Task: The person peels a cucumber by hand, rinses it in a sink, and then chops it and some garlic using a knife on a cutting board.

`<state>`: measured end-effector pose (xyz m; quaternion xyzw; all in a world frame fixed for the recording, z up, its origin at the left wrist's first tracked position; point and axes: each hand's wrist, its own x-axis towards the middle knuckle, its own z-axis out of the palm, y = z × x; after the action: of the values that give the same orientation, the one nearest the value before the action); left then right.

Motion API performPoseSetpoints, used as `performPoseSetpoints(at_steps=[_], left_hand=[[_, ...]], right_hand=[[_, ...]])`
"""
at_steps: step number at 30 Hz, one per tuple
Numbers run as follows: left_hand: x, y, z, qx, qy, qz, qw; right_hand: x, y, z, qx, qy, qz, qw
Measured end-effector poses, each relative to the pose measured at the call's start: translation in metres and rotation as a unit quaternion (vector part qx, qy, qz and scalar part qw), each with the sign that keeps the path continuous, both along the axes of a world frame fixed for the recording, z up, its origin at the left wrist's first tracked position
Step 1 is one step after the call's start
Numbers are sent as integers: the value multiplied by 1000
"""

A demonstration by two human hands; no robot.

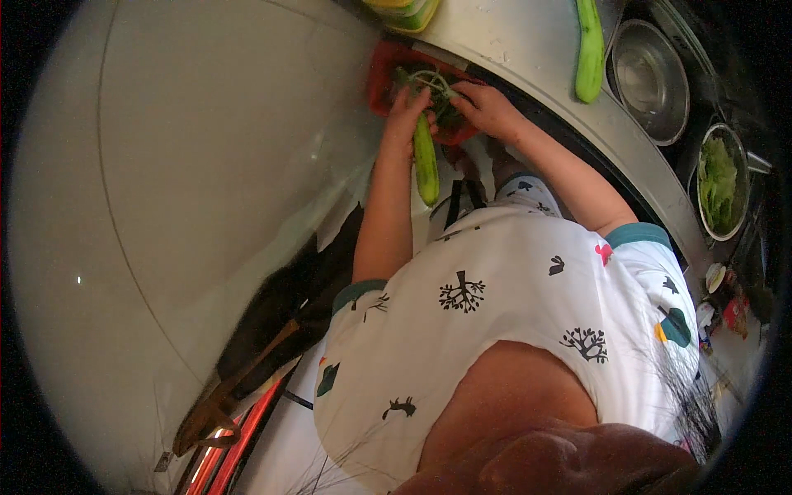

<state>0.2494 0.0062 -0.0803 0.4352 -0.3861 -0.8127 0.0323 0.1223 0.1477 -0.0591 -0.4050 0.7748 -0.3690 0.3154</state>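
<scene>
My left hand (409, 114) grips a long, pale green vegetable (426, 164), which looks like a peeled cucumber or gourd. Its free end points back towards my body. To the right, my right hand (489, 108) pinches thin green strips or stems (433, 80) that run between both hands. Below them is a red plastic bin (378, 80) with dark green scraps inside; the hands partly cover it. A second pale green vegetable (589, 55) lies on the steel-coloured counter (495, 31).
An empty-looking metal bowl (649, 83) stands right of the counter vegetable. Nearer me, a metal pan (723, 185) holds leafy green pieces. At the top is a yellow-and-green item (408, 13). Dark cloth or a bag (278, 303) hangs at my left, by a glossy pale floor (204, 124).
</scene>
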Motion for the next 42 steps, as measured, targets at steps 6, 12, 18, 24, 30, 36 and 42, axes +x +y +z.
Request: performPoseSetpoints(at_steps=[6,12,18,24,30,36,42], left_hand=[[-12,1,22,-177,-61,-82,979],[13,-22,-23,-181,-86,-10,980],[-9,-17,-27,-494,-240,-347,760],[-28,-2,-36,-594,-323,-406,615],[25,9,-20,-586,-234,-199,750],[107,86,22,-523,-242,4,817],[187,185,-47,-306,-255,182,899]], right_hand=[[0,-2,-12,-33,-107,-33,993],[-18,21,10,63,-50,-109,991],[-49,57,54,-20,120,-192,974],[-108,67,7,-6,341,-129,931],[-18,19,18,-39,248,44,967],[5,-18,-57,49,302,180,935],[9,-18,-87,34,294,221,929]])
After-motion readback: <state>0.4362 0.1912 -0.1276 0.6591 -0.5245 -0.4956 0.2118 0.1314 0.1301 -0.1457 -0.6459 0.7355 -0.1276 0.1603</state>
